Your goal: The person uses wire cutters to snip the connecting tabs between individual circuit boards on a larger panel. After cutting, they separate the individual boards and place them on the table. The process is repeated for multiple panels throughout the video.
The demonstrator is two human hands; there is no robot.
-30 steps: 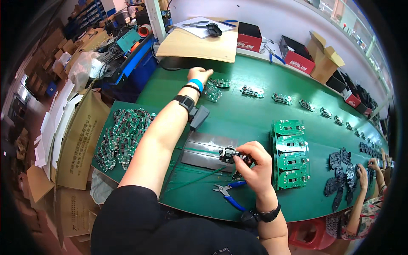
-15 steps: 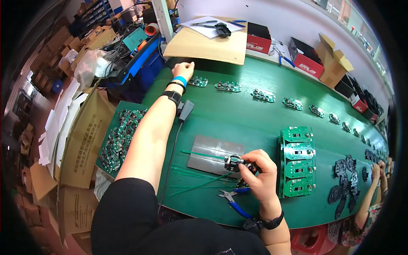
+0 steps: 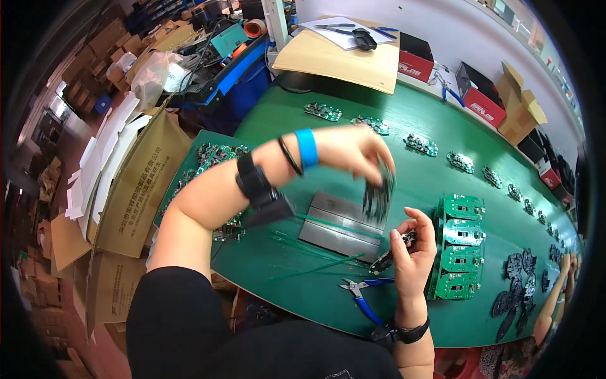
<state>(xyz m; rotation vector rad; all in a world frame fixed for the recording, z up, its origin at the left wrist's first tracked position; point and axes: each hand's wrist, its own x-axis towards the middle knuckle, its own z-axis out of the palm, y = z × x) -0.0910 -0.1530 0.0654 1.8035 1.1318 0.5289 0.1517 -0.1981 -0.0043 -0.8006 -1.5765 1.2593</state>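
Note:
My left hand is reaching in over the grey metal plate, smeared a little by motion. From its pinched fingers hangs a populated circuit board, upright and blurred. To its right my right hand curls palm-up around another small circuit board, partly hidden by the thumb and fingers. A board edge also shows left of that thumb; whether it is the same piece I cannot tell. Thin green strips lie on and below the plate. Blue-handled cutters lie open close to my right wrist.
A row of circuit boards runs along the green bench. Beside my right hand stands a panel of joined green boards. Black plastic shells lie farther right, near another person's hands. A board pile sits behind my left arm.
My left hand has swung from the left end of the board row to above the plate, now with a board in it. My right hand has turned more palm-up. The whole view has shifted.

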